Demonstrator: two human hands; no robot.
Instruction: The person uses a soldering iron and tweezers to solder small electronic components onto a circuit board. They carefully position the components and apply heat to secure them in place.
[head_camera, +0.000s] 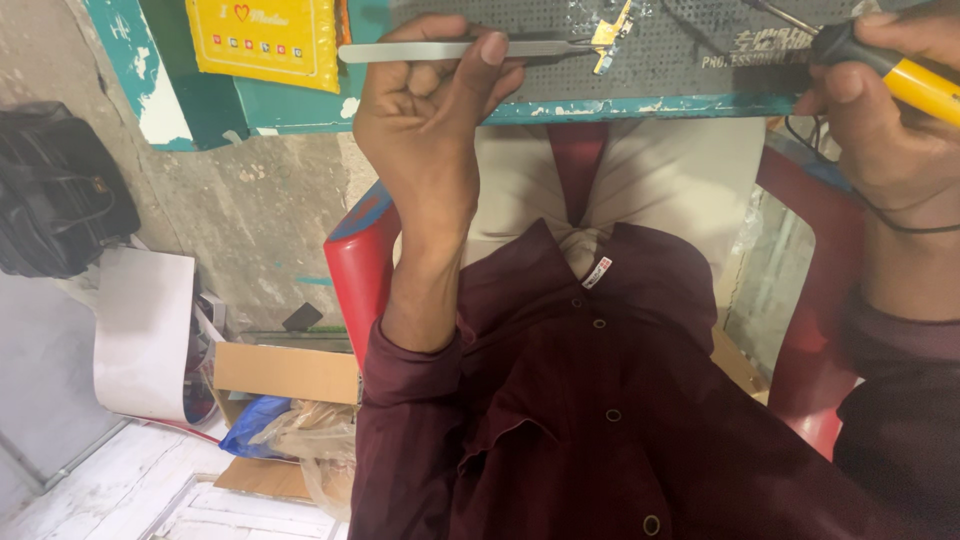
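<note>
- while the head camera looks steeply down, so the bench edge runs along the top of the view, a person in a dark red shirt (600, 420) sits in a red plastic chair (360, 270) at a teal-edged bench (640, 105).
- left hand (430, 110) is curled up, thumb and forefinger pinching a pair of steel tweezers (450, 50); the tips grip a small gold-coloured circuit board part (610, 35) lying on a dark perforated work mat (690, 50).
- right hand (880, 110) is clenched around the yellow-and-black handle of a soldering iron (900, 70); its thin metal tip points toward the part from the right and stands apart from it, its cord trailing over the wrist.
- judged from this, the step in hand is bringing heat to the held part; done well, it calls for a steady tweezer pinch that keeps the part flat on the mat, the iron's tip brought in slowly to the joint alone, and both wrists braced against the bench edge.
- a slack pinch could let the little part swing as the tip touches.
- off to the left: a yellow card (265, 40), a black bag (55, 190), and cardboard boxes (285, 375) on the floor.
</note>
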